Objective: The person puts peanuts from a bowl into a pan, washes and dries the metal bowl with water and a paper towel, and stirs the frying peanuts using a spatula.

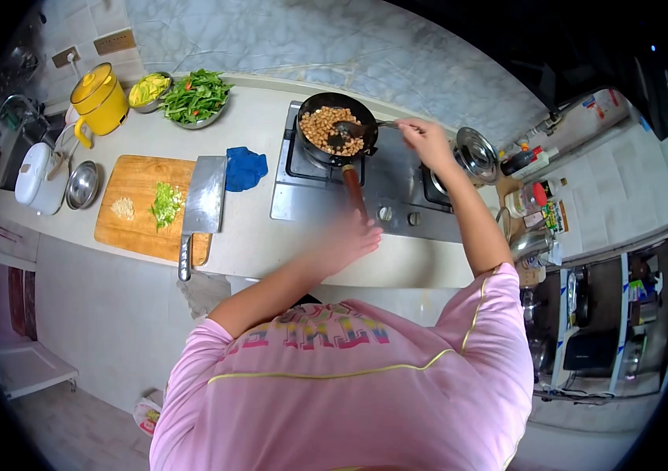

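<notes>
On the left burner sits a black frying pan (337, 159) holding many small brown pieces of food (320, 124), possibly peanuts or beans. My right hand (426, 143) is closed around the handle of a metal spatula (385, 124), whose dark head rests among the pieces. Partly blurred, my left hand (353, 242) is at the near end of the pan's brown wooden handle (353, 188), fingers around its tip. A cleaver (205, 192) lies on the right side of a wooden cutting board (131, 177), beside chopped green pieces (166, 206) and a small minced pale pile (122, 208).
A blue cloth (246, 169) lies between the cleaver and the gas stove (290, 206). Behind the board stand a bowl of green leaves (196, 96), a bowl of yellow slices (148, 90) and a yellow pot (100, 102). A lidded steel pot (475, 155) and bottles (518, 162) are at the right.
</notes>
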{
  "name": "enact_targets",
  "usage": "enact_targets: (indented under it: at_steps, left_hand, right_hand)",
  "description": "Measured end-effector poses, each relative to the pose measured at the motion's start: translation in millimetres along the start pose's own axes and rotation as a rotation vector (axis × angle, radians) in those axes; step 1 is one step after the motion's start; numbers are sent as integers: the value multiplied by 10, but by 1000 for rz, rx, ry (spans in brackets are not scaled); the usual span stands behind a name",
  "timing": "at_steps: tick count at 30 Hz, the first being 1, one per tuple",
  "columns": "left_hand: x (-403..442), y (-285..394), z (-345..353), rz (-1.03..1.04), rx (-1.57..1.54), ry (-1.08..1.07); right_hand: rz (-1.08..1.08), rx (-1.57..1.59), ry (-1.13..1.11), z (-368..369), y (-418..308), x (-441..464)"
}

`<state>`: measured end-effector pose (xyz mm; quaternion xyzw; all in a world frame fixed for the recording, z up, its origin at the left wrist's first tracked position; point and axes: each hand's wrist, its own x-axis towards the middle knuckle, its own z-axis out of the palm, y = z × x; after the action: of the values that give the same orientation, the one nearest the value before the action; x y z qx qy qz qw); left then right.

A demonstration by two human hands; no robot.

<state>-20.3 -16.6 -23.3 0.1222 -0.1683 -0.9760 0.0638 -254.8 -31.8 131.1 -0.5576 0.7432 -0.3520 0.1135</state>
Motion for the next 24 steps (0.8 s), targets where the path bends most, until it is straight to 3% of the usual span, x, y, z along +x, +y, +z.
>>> enact_targets:
  at_steps: [2,3,6,7,10,13,16,19,24]
  left_hand:
    - [-94,51,-41,-34,25,146]
    - [-346,149,286,68,237,89]
    - [-297,141,-47,169,470,55]
    - [-279,134,-142,195,510,46]
    - [-288,150,-157,228,520,37]
    - [-404,282,80,167,504,60]
    - [-487,332,236,72,324,67]
    - [-455,283,151,166,470,39]
    - [-314,211,-49,267,591,107]
  right_hand:
    - [84,172,51,-175,-6,32]
    - [89,170,76,-230,46,107]
    - [107,76,124,-209,222,348]
    - [141,175,141,-151,296,439]
    - [288,517,97,56,438,666]
    - [267,614,-119,157,434,668]
    - [60,392,-372,-22,243,475]
    - [-143,93,-460,-363,43,265]
    - [-104,-49,-469,-807,-395,49]
